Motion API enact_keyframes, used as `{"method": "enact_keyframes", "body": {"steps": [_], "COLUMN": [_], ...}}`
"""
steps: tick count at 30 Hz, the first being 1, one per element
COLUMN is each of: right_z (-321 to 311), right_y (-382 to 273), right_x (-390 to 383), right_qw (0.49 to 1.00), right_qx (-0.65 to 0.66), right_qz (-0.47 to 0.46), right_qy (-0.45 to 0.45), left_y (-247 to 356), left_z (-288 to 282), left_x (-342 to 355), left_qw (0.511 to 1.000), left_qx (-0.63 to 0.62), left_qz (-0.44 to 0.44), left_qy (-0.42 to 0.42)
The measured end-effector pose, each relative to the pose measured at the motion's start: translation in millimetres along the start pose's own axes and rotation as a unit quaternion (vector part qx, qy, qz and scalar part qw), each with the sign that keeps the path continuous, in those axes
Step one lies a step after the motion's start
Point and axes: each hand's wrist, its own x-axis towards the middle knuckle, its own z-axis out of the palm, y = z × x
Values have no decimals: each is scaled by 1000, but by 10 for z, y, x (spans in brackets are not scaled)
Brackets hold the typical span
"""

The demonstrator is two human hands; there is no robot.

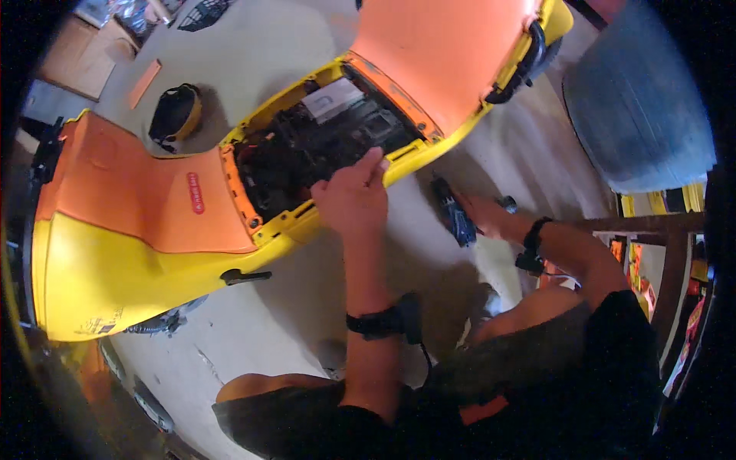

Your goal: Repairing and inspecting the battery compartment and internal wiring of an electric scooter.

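A yellow and orange scooter-like body [146, 253] stretches across the view, with an open compartment full of dark parts at its middle. My left hand [354, 195] lies over the near yellow rim [295, 222] of this compartment, fingers bent over the edge and their tips partly hidden. Inside, at the far side, sits a white box-shaped part [332, 100]. Lower and to the right, above the floor, my right hand [491, 217] is closed on a dark elongated object [455, 215] whose kind I cannot make out.
On the floor beyond the body lies a black and yellow bowl-shaped thing [176, 113], with an orange strip [146, 83] near it. A large blue-grey barrel [644, 107] stands at the right. Below it is a shelf frame [671, 284] with colourful packages. A black lever [245, 276] sticks out from the near side.
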Motion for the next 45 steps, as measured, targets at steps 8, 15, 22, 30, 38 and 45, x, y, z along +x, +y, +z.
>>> {"method": "enact_keyframes", "body": {"steps": [8, 15, 22, 30, 38, 45], "right_z": [-790, -2295, -3876, -3646, -3051, -2936], "right_y": [-244, -562, -1439, -2374, -2240, -2125], "right_x": [-221, 3, 125, 24, 31, 79], "right_qw": [989, 907, 946, 848, 759, 735], "right_qx": [74, 226, 120, 475, 582, 615], "right_qz": [-26, 98, 40, 112, 231, 244], "right_qy": [-123, -342, -300, 206, 180, 148], "left_y": [32, 77, 58, -23, 34, 1], "left_z": [-89, -132, -110, -110, -57, -78], "left_x": [19, 77, 105, 97, 88, 77], "left_qw": [997, 985, 989, 986, 985, 991], "left_qx": [-57, -143, -136, -136, -135, -125], "left_qz": [-24, -65, -58, -81, -81, -49], "left_qy": [-53, -72, -29, -50, -73, -19]}}
